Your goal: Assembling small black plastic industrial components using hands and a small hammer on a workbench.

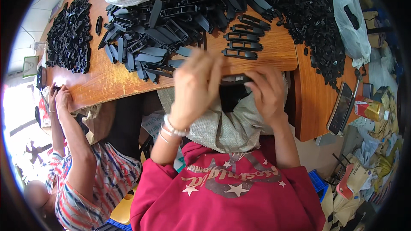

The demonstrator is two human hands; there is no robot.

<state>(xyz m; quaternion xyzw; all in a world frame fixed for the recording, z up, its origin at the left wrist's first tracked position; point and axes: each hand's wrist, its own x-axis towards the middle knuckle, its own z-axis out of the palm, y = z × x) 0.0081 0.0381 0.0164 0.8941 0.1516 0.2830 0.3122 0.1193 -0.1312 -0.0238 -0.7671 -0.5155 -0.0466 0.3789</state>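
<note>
Wooden table (pixel 111 81) heaped with black clips (pixel 145 38); phone (pixel 340 108) at right.

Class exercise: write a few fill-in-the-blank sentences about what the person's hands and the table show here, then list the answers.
1. The left hand and right hand together hold one long ____ plastic frame piece.
2. The heaped plastic pieces lie on a ____ table.
3. The woven sack lies in the person's ____.

Answers: black; wooden; lap
</note>
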